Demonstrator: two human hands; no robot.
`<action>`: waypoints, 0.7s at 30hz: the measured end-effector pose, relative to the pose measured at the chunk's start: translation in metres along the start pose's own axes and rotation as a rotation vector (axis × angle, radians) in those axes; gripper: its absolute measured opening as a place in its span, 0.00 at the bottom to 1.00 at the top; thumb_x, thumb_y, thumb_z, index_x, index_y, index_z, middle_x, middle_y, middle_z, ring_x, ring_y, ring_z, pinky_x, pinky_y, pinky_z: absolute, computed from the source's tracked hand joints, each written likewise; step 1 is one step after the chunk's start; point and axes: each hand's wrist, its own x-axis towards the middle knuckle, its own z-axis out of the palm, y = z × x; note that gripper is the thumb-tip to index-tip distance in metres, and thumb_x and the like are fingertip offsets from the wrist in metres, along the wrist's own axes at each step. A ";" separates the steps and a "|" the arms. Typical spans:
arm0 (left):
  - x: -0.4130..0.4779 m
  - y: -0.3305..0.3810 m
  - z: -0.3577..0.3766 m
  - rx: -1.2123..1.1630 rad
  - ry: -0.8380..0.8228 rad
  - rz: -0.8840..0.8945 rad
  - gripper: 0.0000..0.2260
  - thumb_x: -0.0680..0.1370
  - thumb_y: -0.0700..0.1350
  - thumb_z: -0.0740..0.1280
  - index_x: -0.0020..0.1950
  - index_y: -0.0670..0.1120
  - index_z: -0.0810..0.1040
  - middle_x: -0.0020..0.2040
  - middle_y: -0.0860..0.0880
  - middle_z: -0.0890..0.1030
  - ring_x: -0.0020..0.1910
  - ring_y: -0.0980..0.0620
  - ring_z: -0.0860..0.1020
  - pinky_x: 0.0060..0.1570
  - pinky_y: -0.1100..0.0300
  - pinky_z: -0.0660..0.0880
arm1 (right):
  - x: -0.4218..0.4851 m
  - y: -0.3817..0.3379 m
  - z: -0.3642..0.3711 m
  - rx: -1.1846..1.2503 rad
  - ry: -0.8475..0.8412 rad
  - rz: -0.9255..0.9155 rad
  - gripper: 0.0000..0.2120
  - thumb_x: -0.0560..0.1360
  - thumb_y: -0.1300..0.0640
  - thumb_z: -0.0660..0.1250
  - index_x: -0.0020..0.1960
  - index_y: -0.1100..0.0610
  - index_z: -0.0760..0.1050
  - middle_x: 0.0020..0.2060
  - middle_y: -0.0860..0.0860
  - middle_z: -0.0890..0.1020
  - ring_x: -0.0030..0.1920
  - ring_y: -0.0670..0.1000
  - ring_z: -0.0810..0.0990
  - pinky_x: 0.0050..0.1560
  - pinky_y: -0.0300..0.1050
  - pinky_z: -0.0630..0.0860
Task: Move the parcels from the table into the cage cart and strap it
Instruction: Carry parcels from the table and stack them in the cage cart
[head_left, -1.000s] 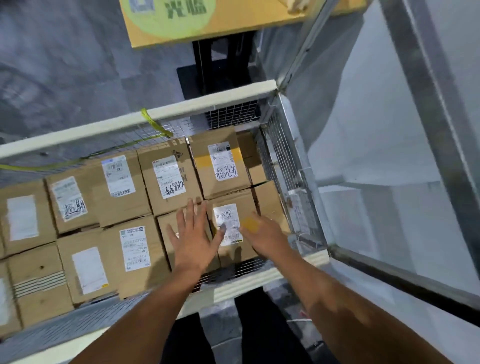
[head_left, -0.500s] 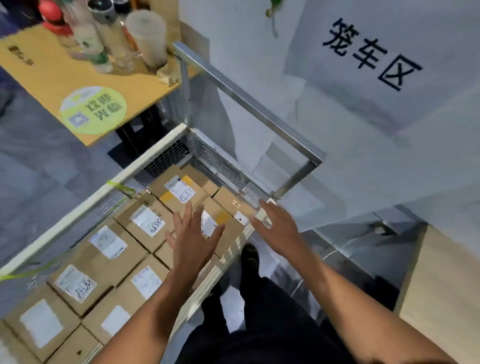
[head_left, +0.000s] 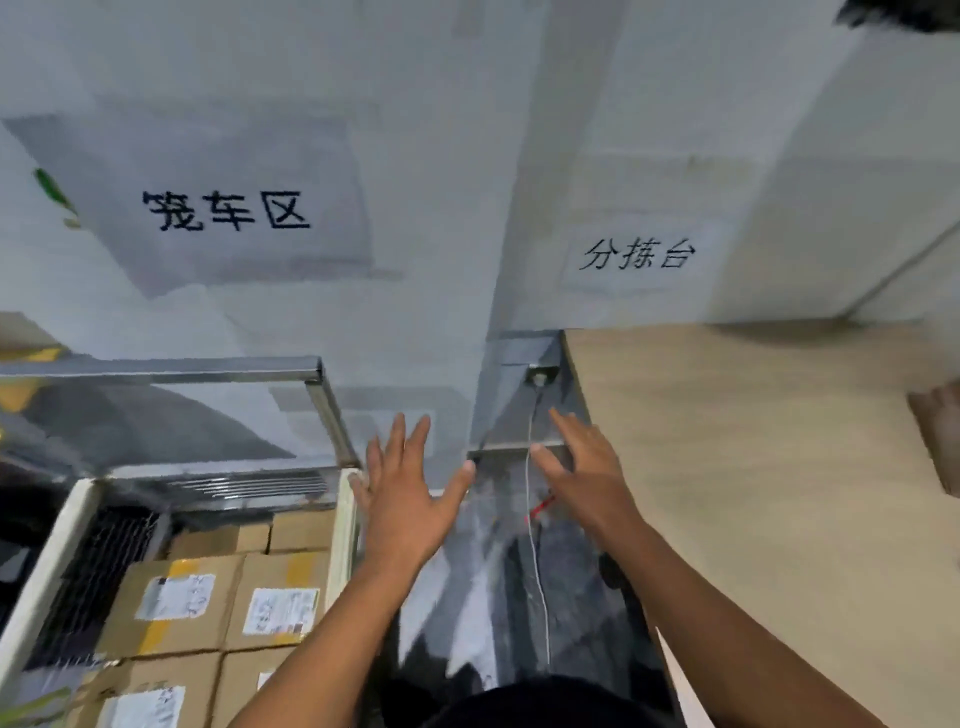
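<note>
We have turned from the cart (head_left: 344, 525), its parcels (head_left: 280, 597) packed flat, toward the counter (head_left: 753, 467), and both grips have lifted off them; we judge another parcel is next, perhaps the blurred brown shape (head_left: 941, 431) at the counter's far right. Left grip (head_left: 410, 499) and right grip (head_left: 587, 473) are spread apart, fingers straight, holding nothing

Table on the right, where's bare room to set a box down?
The table is bare from its left edge to the brown thing at far right. The cart is crowded, boxes packed edge to edge.
</note>
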 end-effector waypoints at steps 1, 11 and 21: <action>0.004 0.020 0.011 0.008 -0.037 0.054 0.42 0.73 0.79 0.53 0.84 0.62 0.54 0.85 0.59 0.46 0.85 0.47 0.43 0.79 0.33 0.41 | -0.006 0.021 -0.020 0.005 0.054 0.031 0.31 0.81 0.40 0.65 0.82 0.45 0.62 0.82 0.50 0.62 0.83 0.53 0.55 0.81 0.58 0.51; -0.023 0.235 0.162 0.068 -0.397 0.530 0.41 0.73 0.80 0.53 0.83 0.63 0.56 0.85 0.60 0.46 0.85 0.49 0.41 0.79 0.33 0.40 | -0.135 0.199 -0.177 0.217 0.493 0.388 0.37 0.76 0.26 0.55 0.82 0.38 0.57 0.83 0.47 0.59 0.84 0.53 0.48 0.81 0.64 0.50; -0.095 0.374 0.292 0.103 -0.652 0.738 0.35 0.77 0.74 0.58 0.81 0.62 0.62 0.85 0.58 0.50 0.84 0.52 0.44 0.80 0.38 0.40 | -0.226 0.315 -0.266 0.382 0.773 0.584 0.32 0.81 0.36 0.61 0.82 0.41 0.58 0.82 0.45 0.59 0.83 0.49 0.49 0.82 0.60 0.51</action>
